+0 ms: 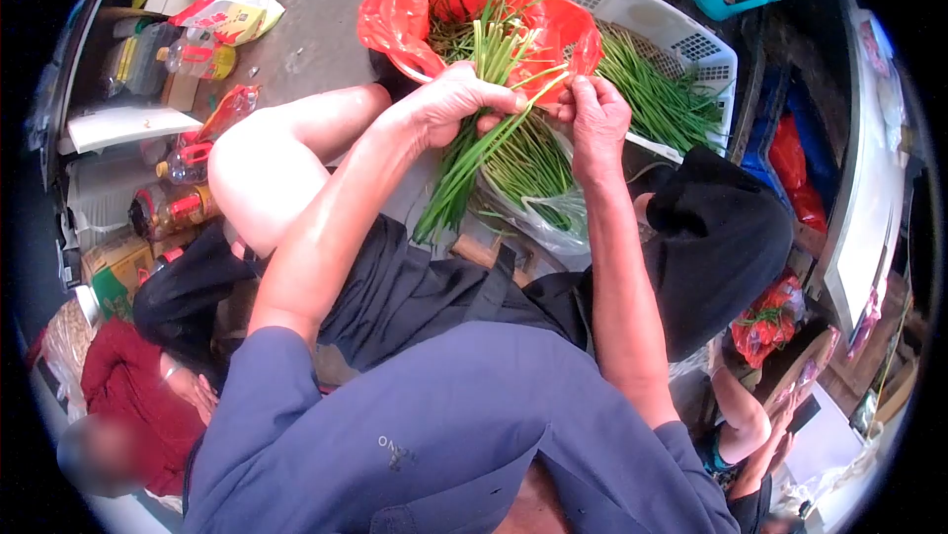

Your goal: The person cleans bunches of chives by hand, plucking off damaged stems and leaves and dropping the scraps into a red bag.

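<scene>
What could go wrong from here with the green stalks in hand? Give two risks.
The held bunch of stalks extends past both sides of the left hand, so loose ones might slip out. The red bag gapes open just beyond it, so dropped stalks could mix with the greens inside.

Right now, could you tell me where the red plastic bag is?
In the head view, the red plastic bag is at the upper centre, just beyond the left hand, which holds green stalks, and left of the white basket.
</scene>
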The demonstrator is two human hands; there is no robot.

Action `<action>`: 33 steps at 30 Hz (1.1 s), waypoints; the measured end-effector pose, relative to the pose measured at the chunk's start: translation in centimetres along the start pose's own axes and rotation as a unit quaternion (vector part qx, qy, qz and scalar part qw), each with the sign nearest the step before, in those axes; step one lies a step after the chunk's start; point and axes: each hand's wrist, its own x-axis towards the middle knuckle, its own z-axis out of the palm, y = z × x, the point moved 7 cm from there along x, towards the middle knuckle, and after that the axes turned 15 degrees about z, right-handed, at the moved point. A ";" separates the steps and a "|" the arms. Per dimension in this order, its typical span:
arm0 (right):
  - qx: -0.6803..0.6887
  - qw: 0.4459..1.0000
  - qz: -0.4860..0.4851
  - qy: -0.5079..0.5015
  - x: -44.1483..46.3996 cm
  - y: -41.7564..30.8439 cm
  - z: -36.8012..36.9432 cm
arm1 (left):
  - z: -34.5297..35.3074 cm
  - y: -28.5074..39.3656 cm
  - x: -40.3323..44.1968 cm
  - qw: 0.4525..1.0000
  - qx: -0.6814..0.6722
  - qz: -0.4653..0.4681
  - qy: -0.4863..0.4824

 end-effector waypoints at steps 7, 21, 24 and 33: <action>0.001 0.999 -0.034 -0.038 0.1 -1.2 2.7 | 0.2 1.0 -0.5 0.999 -0.039 0.011 0.008; -0.050 0.995 -0.019 -0.084 -0.2 -0.2 4.6 | 0.2 0.4 -0.1 0.999 -0.021 0.031 0.032; -0.071 0.993 -0.022 -0.088 -0.2 0.5 4.4 | -0.1 0.1 0.0 1.000 0.004 0.020 0.020; -0.086 0.992 -0.009 -0.091 -0.5 1.2 3.5 | 0.0 -0.7 0.1 0.999 -0.021 -0.032 -0.009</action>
